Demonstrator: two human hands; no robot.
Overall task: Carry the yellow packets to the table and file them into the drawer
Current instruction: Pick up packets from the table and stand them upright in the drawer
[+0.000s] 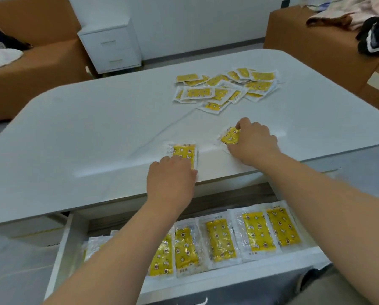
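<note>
A loose pile of yellow packets [226, 86] lies on the white table [96, 133], far right of centre. My left hand [171, 179] rests on one yellow packet [184, 151] near the table's front edge, its fingers curled over the packet's near end. My right hand [253, 143] grips another yellow packet [229, 136], thumb at its far end, fingers at its near side. Below the tabletop the white drawer [65, 245] stands pulled out. Inside it, several yellow packets [221, 238] stand side by side in a row.
A white two-drawer cabinet [111, 47] stands beyond the table against the wall. Brown sofas [41, 69] flank the table on the left and right, both with clothes on them [360, 16]. The drawer's left part holds a crumpled clear wrapper [94, 245].
</note>
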